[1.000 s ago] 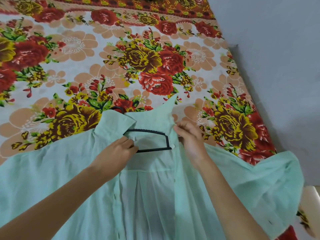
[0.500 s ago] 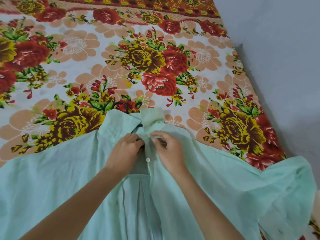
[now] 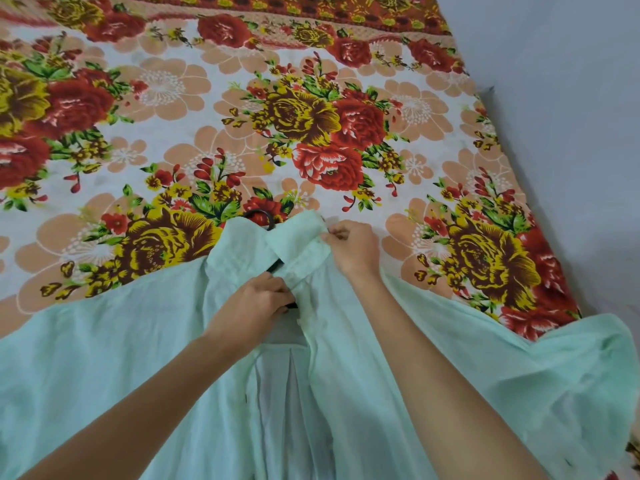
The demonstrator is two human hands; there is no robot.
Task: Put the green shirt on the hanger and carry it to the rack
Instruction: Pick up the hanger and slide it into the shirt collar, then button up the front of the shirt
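The pale green shirt [image 3: 121,368] lies spread on the bed, collar away from me, its front open down the middle. A black hanger [image 3: 258,216] is inside it; only the hook above the collar and a short dark bit at the neck show. My left hand [image 3: 252,303] pinches the left front edge just below the collar. My right hand [image 3: 353,249] pinches the right collar flap at its upper edge.
A floral bedsheet [image 3: 311,133] in red, yellow and peach covers the bed beyond the shirt. A grey wall [image 3: 561,133] runs along the bed's right side. The shirt's right sleeve [image 3: 571,368] hangs over the bed's right edge.
My right hand moved from the button placket up and right to the collar flap. The left hand stayed at the neck opening. The two shirt fronts were drawn together over the hanger earlier.
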